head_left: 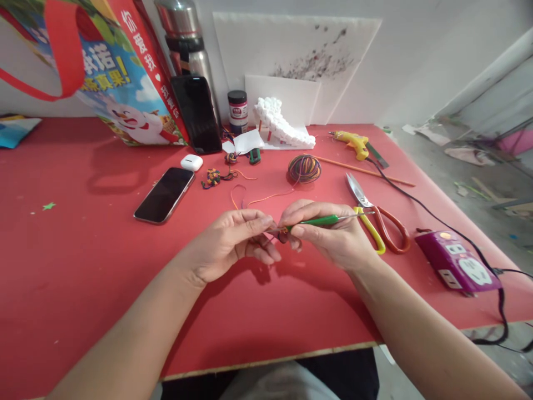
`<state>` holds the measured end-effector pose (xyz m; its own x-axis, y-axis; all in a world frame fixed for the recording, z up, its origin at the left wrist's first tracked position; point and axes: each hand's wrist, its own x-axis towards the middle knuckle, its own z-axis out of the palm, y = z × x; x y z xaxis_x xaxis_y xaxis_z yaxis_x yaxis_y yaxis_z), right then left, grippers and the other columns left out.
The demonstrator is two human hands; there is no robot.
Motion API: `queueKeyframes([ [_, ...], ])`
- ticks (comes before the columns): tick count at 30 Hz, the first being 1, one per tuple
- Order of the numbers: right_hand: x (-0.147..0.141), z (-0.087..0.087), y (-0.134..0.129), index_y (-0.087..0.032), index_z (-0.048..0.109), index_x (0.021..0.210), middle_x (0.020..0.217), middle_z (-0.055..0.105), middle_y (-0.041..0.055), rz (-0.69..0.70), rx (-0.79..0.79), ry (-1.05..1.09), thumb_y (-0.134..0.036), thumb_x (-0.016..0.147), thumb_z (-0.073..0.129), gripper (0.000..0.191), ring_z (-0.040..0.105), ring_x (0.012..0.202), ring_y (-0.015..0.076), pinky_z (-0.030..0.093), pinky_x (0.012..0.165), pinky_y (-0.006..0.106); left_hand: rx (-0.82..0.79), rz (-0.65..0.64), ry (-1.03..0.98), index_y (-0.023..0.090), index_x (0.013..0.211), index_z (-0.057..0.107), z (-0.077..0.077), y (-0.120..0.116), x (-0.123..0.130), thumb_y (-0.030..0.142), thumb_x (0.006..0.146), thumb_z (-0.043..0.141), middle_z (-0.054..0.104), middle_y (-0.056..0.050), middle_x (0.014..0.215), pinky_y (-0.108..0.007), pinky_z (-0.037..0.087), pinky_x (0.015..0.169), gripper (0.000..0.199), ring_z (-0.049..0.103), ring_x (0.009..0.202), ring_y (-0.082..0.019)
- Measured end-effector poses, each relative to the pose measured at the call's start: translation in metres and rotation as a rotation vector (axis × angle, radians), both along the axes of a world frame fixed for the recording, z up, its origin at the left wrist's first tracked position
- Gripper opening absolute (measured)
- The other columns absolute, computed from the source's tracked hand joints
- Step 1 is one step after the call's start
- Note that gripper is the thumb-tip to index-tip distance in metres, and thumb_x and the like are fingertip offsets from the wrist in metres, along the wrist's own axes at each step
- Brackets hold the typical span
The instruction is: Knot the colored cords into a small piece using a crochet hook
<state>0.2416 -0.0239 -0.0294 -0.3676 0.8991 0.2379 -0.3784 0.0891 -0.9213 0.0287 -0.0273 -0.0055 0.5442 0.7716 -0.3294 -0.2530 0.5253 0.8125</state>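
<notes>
Left hand, its grip pinching yarn, and right hand, grip closed on a green-handled hook, meet over the red bench, nearer than the yarn ball; light, steady tension best keeps loops even

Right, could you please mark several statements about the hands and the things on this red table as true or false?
1. The right hand holds a green-handled crochet hook. True.
2. The multicoloured yarn ball is inside the shopping bag. False: it lies on the table.
3. The scissors lie to the right of the yarn ball. True.
4. The yellow glue gun is in the left hand. False: it lies on the table, beyond the scissors.
5. The white earbud case is beside the flat-lying smartphone. True.
</notes>
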Motion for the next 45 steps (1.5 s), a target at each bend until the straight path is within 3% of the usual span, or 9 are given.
queueKeyframes([
  [6, -0.004, 0.004, -0.003, -0.024, 0.087, 0.1, 0.083, 0.076, 0.0054, -0.185, 0.255, -0.202, -0.015, 0.086, 0.084, 0.017, 0.071, 0.076, 0.0178, 0.061, 0.066, 0.032, 0.008, 0.116, -0.056, 0.014, 0.078, 0.078, -0.004, 0.002, 0.002, 0.029, 0.074, 0.095, 0.073, -0.003, 0.071, -0.014, 0.044, 0.05, 0.023, 0.051, 0.051, -0.003],
  [12, -0.008, 0.002, -0.007, -0.024, 0.086, 0.102, 0.08, 0.074, 0.0045, -0.238, 0.315, -0.224, -0.016, 0.09, 0.08, 0.015, 0.069, 0.072, 0.0181, 0.062, 0.068, 0.036, -0.088, 0.106, -0.1, 0.012, 0.08, 0.075, -0.001, 0.0, 0.004, 0.031, 0.075, 0.095, 0.072, -0.003, 0.068, -0.014, 0.029, 0.043, 0.028, 0.037, 0.043, 0.001],
  [19, -0.01, -0.005, -0.013, -0.028, 0.083, 0.115, 0.093, 0.072, 0.0051, -0.251, 0.304, -0.238, -0.016, 0.095, 0.075, 0.024, 0.073, 0.074, 0.016, 0.062, 0.067, 0.033, -0.102, 0.073, -0.096, 0.013, 0.087, 0.074, -0.002, -0.001, 0.007, 0.016, 0.071, 0.093, 0.079, -0.008, 0.076, -0.015, 0.03, 0.044, 0.025, 0.041, 0.042, 0.0],
  [23, -0.01, -0.006, -0.013, -0.031, 0.083, 0.119, 0.098, 0.07, 0.0051, -0.236, 0.319, -0.262, -0.017, 0.098, 0.072, 0.027, 0.071, 0.072, 0.0148, 0.062, 0.064, 0.031, -0.095, 0.111, -0.049, 0.011, 0.086, 0.074, -0.003, 0.0, 0.007, 0.017, 0.073, 0.091, 0.076, -0.007, 0.07, -0.016, 0.027, 0.042, 0.022, 0.041, 0.039, 0.0],
  [30, -0.008, -0.005, -0.011, -0.033, 0.082, 0.12, 0.094, 0.071, 0.0052, -0.317, 0.436, -0.406, -0.015, 0.098, 0.07, 0.031, 0.07, 0.077, 0.016, 0.063, 0.071, 0.031, -0.117, 0.065, -0.08, 0.012, 0.08, 0.071, -0.003, 0.0, 0.007, 0.022, 0.076, 0.09, 0.075, -0.01, 0.066, -0.016, 0.028, 0.043, 0.022, 0.041, 0.04, -0.002],
  [35, -0.01, -0.004, -0.012, -0.031, 0.083, 0.116, 0.095, 0.069, 0.0044, -0.288, 0.401, -0.369, -0.014, 0.097, 0.071, 0.027, 0.07, 0.07, 0.0134, 0.061, 0.069, 0.031, -0.138, 0.07, -0.071, 0.012, 0.082, 0.07, -0.003, -0.002, 0.008, 0.017, 0.078, 0.087, 0.077, -0.008, 0.077, -0.015, 0.027, 0.044, 0.019, 0.037, 0.04, 0.002],
  [45, -0.012, -0.004, -0.015, -0.026, 0.082, 0.105, 0.085, 0.073, 0.004, -0.312, 0.198, -0.322, -0.021, 0.093, 0.077, 0.014, 0.072, 0.078, 0.0198, 0.06, 0.073, 0.036, -0.061, 0.08, 0.029, 0.014, 0.09, 0.07, 0.001, -0.002, 0.008, 0.011, 0.075, 0.082, 0.079, -0.008, 0.076, -0.017, 0.01, 0.039, 0.02, 0.023, 0.037, 0.002],
])
